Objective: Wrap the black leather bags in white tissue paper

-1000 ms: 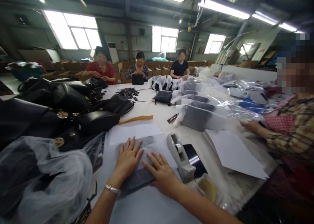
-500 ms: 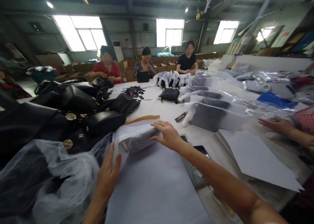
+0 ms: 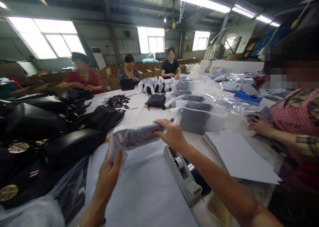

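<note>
A dark bag wrapped in a translucent white cover (image 3: 139,136) spans the space between my hands, above a stack of white sheets (image 3: 149,184). Its left end is gripped by my left hand (image 3: 111,169), with the thumb in front. My right hand (image 3: 171,134) closes its fingers on the right end of the wrapped bag. A small pale label shows through the cover near my left hand. Just right of the sheets lies a grey tape dispenser (image 3: 183,175), partly beneath my right forearm.
Black bags (image 3: 74,145) with gold fittings are piled at left. Wrapped bags (image 3: 194,119) stand in a row beyond my right hand. White cardboard sheets (image 3: 244,154) lie at right, near a co-worker's hand (image 3: 260,125). Three people sit across the table.
The view has turned right, bringing the co-worker at right further in. My left hand has closed on the wrapped bag, which is now raised off the sheets. More of the tape dispenser shows.
</note>
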Motion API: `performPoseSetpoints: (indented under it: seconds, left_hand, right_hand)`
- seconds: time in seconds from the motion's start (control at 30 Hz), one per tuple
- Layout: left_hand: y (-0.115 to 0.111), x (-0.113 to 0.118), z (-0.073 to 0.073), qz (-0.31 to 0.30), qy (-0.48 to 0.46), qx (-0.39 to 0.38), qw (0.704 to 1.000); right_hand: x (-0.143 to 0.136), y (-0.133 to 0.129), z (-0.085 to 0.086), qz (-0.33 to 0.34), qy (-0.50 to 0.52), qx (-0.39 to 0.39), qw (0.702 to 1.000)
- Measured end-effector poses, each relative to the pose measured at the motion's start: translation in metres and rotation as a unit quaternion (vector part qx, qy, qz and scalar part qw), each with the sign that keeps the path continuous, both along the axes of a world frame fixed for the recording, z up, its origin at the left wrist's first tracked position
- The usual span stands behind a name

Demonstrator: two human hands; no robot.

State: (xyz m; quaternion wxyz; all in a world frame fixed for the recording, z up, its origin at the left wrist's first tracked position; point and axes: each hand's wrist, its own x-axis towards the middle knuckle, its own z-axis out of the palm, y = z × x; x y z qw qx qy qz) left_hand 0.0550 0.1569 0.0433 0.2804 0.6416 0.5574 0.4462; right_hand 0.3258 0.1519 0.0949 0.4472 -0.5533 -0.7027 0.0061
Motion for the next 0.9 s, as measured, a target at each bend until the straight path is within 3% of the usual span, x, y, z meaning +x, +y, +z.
performPoseSetpoints:
  seconds: [0.13,0.2,0.3,0.37,0.43,0.57,0.67,0.77,0.9]
  left_hand:
    - [0.027,0.078,0.025,-0.15,-0.016,-0.011,0.989]
    - [0.035,0.106,0.024,-0.201,0.006,0.006,0.98]
    - [0.033,0.119,0.011,-0.196,0.043,0.047,0.978]
    - [0.023,0.11,-0.001,-0.178,0.056,0.045,0.982]
    - [0.008,0.092,-0.014,-0.166,0.06,0.026,0.984]
    - [-0.028,0.051,-0.041,-0.132,0.057,-0.019,0.989]
    - [-0.052,0.026,-0.062,-0.116,0.025,-0.075,0.99]
    - [-0.069,0.009,-0.085,-0.122,-0.02,-0.14,0.982]
    - [-0.084,0.0,-0.109,-0.096,-0.103,-0.175,0.974]
  right_hand:
    - [0.077,-0.019,0.01,-0.105,-0.03,-0.007,0.994]
    - [0.112,-0.025,0.0,-0.177,-0.063,-0.058,0.98]
    - [0.149,-0.028,-0.025,-0.258,-0.099,-0.134,0.952]
    - [0.16,-0.031,-0.038,-0.273,-0.104,-0.14,0.946]
    - [0.158,-0.037,-0.045,-0.288,-0.123,-0.097,0.945]
    - [0.127,-0.056,-0.05,-0.26,-0.162,-0.017,0.952]
    - [0.104,-0.061,-0.061,-0.147,-0.112,-0.145,0.972]
    - [0.098,-0.047,-0.077,-0.051,-0.059,-0.27,0.96]
    - [0.113,-0.018,-0.091,-0.046,-0.06,-0.294,0.953]
